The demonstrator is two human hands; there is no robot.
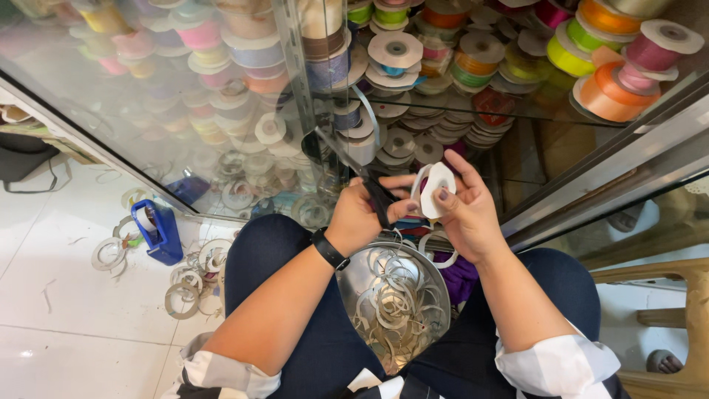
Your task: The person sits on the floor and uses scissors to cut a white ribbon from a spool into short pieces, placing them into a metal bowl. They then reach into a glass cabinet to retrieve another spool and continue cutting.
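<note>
Clamped: left hand (pixel 358 218) closed around black-handled scissors (pixel 353 168), blades pointing toward 11 o'clock. Right hand (pixel 469 214), at 3 o'clock of the left, pinches a white cardboard ribbon spool (pixel 436 188) between thumb and fingers, touching the scissor handles. Steel bowl (pixel 391 299) of empty rings sits on the lap at 6 o'clock of both hands. Blue tape dispenser (pixel 159 233) on floor, 9 o'clock. Ribbon reels (pixel 613 81) on glass shelf, 1 o'clock.

We are seeing bright, even indoor light glaring off the glass cabinet front (pixel 185 125) (spools behind it looking hazy), edges bending slightly.
</note>
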